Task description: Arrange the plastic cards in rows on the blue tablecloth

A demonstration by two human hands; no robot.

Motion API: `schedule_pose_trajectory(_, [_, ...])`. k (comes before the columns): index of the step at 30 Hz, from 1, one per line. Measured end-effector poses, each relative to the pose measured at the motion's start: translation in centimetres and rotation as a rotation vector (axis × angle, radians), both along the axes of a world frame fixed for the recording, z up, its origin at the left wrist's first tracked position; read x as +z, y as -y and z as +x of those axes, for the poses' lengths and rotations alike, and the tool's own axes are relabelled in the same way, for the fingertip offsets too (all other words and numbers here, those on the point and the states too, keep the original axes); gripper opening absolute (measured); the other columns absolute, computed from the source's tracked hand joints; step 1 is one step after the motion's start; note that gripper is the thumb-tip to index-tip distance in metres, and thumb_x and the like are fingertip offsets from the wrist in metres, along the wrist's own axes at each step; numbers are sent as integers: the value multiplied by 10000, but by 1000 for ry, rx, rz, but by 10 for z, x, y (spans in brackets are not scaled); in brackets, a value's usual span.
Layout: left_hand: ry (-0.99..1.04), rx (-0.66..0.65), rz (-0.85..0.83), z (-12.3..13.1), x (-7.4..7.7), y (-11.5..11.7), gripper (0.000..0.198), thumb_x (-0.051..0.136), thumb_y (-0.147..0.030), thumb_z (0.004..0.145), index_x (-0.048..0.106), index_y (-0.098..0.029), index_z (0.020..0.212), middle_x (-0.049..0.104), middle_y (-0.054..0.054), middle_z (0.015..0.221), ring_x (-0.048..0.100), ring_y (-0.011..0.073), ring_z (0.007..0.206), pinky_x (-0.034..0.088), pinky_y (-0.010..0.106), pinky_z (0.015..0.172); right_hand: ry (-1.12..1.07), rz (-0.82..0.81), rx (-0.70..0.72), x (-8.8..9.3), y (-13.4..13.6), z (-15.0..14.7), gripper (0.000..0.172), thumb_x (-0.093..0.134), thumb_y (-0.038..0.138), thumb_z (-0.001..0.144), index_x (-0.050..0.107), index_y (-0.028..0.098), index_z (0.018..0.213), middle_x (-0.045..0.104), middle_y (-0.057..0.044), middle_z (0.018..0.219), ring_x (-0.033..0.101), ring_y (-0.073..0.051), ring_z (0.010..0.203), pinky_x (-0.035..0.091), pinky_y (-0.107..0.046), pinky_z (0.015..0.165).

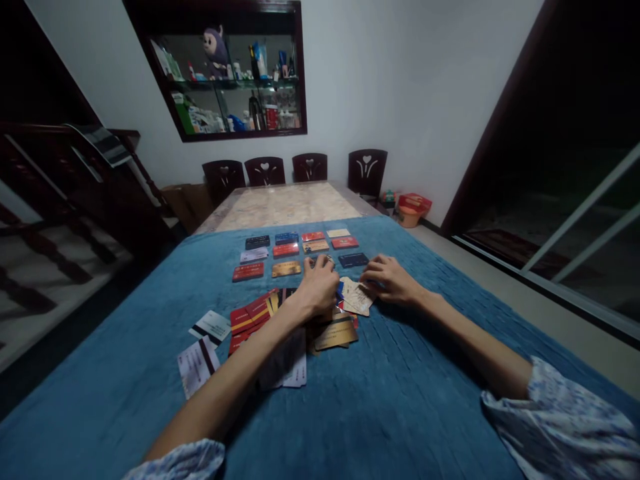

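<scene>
My left hand (320, 287) reaches over the loose pile, its bent fingers closed at a dark card (321, 258) in the third row of laid-out cards. The fingers hide most of that card. My right hand (387, 280) is curled at the edge of a beige patterned card (357, 297), which lies slanted on the pile's right side. Nearer to me are gold cards (336, 333), and red cards (249, 320) fan out left of my left forearm. Two white cards with black stripes, one upper (212, 327) and one lower (198, 365), lie farther left.
Rows of cards, among them a red card (248, 271), a gold card (286, 269) and a navy card (353, 260), lie on the blue cloth (400, 400). Beyond it the bare tabletop (295, 202) shows. Dark chairs (367, 170) stand at the far end.
</scene>
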State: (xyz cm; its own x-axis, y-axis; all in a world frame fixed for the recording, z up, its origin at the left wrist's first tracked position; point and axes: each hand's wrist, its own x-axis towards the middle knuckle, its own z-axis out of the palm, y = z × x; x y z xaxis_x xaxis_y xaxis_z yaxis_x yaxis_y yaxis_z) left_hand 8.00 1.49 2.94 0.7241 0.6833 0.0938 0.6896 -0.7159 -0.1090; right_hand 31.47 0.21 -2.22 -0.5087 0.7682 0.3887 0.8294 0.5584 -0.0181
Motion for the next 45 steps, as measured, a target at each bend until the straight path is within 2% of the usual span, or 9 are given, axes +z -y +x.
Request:
schedule_pose_trajectory(8, [14, -65, -40, 20, -8, 29, 261, 564, -192, 818, 678, -145, 1048, 618, 179, 1183, 364, 358, 1286, 296, 568, 1014, -107, -30, 36, 0, 12, 3, 313, 495, 360, 944, 708, 236, 1137, 689, -115, 1144, 504, -271, 1088, 411, -448, 908])
schedule_pose_trajectory(14, [87, -69, -20, 30, -18, 39, 313, 558, -370, 888, 665, -146, 1079, 617, 171, 1194, 390, 363, 1275, 298, 562, 1020, -94, -96, 64, 0, 16, 6, 396, 508, 271, 882, 663, 235, 1246, 647, -99, 1277, 469, -292, 1163, 412, -492, 953])
schedule_pose_trajectory(18, [85, -59, -2, 30, -22, 38, 360, 557, -398, 879, 676, -122, 1077, 616, 193, 1181, 403, 366, 1254, 302, 573, 1020, -62, -145, 70, -3, 19, 6, 471, 535, 192, 807, 648, 223, 1263, 628, -94, 1317, 449, -298, 1192, 410, -493, 952])
schedule_pose_trajectory(24, [85, -89, -27, 29, -24, 38, 354, 537, -395, 873, 686, -134, 1061, 620, 185, 1171, 406, 357, 1243, 318, 575, 1010, -76, -173, 57, -7, 20, 8, 359, 487, 260, 919, 667, 237, 1229, 646, -98, 1283, 486, -272, 1142, 434, -474, 938])
schedule_pose_trajectory(30, [74, -98, -43, 30, -26, 40, 346, 552, -354, 862, 686, -109, 1067, 604, 193, 1168, 411, 338, 1235, 331, 541, 1005, -98, -199, 74, -8, 20, 11, 362, 454, 328, 966, 657, 256, 1257, 640, -100, 1289, 494, -269, 1136, 452, -475, 941])
schedule_pose_trajectory(42, [74, -122, -79, 29, -18, 40, 285, 534, -332, 890, 726, -128, 941, 675, 179, 1065, 417, 344, 1236, 335, 523, 965, -113, -207, 114, -7, 21, 16, 391, 561, 259, 875, 658, 229, 1253, 642, -103, 1285, 499, -268, 1134, 434, -473, 965])
schedule_pose_trajectory(45, [91, -115, -119, 27, -14, 38, 255, 528, -298, 885, 724, -136, 869, 699, 162, 1026, 458, 335, 1192, 344, 512, 946, -137, -180, 121, -10, 19, 18, 336, 537, 250, 899, 686, 219, 1199, 673, -107, 1232, 517, -260, 1104, 443, -453, 939])
